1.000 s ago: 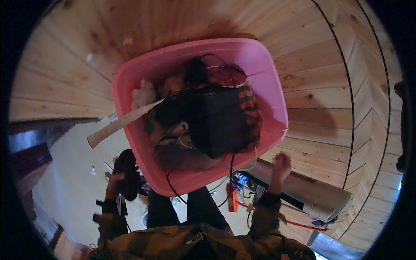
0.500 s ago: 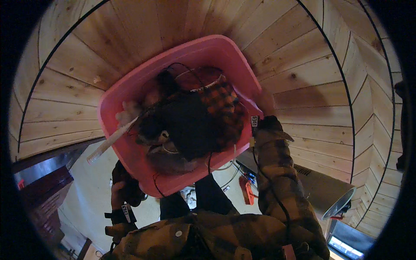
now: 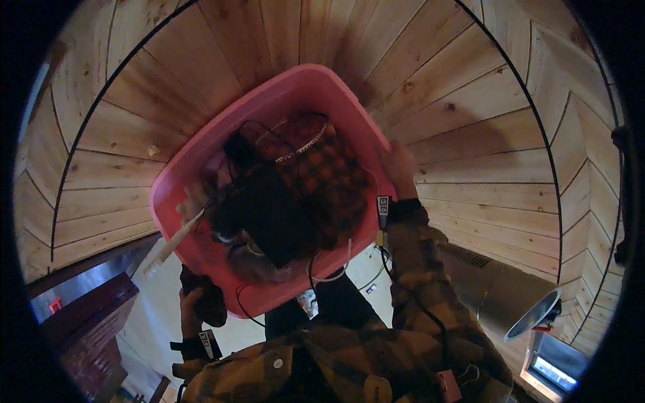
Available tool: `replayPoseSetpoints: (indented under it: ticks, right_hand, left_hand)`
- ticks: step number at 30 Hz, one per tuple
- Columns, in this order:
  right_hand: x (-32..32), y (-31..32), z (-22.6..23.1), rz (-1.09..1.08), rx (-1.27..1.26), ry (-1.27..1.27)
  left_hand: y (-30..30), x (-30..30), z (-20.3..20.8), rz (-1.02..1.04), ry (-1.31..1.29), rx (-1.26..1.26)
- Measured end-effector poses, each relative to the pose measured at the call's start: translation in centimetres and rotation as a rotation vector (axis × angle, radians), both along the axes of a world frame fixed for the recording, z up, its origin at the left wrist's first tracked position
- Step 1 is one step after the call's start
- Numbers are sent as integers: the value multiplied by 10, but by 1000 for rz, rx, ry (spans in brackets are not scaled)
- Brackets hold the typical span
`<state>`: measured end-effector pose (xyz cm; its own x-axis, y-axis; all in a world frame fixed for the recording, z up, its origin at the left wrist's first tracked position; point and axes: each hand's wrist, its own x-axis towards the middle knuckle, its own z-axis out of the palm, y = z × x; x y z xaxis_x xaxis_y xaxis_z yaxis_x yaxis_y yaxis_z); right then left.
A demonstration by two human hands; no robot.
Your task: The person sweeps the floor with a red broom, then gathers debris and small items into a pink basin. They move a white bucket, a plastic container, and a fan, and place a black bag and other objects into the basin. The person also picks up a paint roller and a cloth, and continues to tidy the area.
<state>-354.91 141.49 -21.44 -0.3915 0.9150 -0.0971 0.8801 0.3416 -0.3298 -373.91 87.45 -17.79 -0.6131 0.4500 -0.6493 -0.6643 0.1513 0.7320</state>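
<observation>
A pink plastic tub [image 3: 329,80] hangs tilted in front of me, with wood planks beyond it. Inside lie a dark cloth [image 3: 269,211], a red-and-black checked garment [image 3: 329,174], thin cables and a pale stick [image 3: 171,250] poking over the left rim. My right hand [image 3: 399,166] is closed on the tub's right rim; its fingertips are partly hidden. Just outside the lower left side, my left hand [image 3: 191,303] is closed round a dark, rounded object [image 3: 209,302] against the tub; its kind cannot be made out.
Wood-plank panelling [image 3: 470,127] curves around the far side and right. To the right of my arm lies a wide metal cylinder [image 3: 510,295]. A dark red box [image 3: 94,322] stands at lower left. My legs [image 3: 349,302] are below the tub, over a pale floor.
The tub and the view have shifted slightly. My right hand has moved up along the right rim, and more of its bare skin shows. The left hand stays by the lower left side.
</observation>
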Motion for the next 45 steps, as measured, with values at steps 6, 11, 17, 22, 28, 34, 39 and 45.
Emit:
replayPoseSetpoints:
  ticks: [6,11,17,22,28,34,39,45]
  right_hand:
    - [-3,26,46,8,93,-233]
    - [15,70,38,106,271,-56]
    - [42,96,-55,7,-58,3]
    - [47,111,-62,-3,-777,229]
    - [2,114,-27,-117,-926,134]
    - [-24,99,-17,79,-207,-164]
    - [-37,21,46,55,194,-218]
    - [-89,-186,147,716,301,233]
  left_hand:
    - [28,14,17,75,-26,86]
    - [41,15,31,71,-14,147]
    - [39,13,28,-1,3,35]
    - [30,12,17,12,112,121]
    - [24,9,8,-56,322,-47]
    - [27,25,-5,33,395,-104]
    - [17,28,-16,139,364,118]
    - [-34,58,-39,438,-183,578]
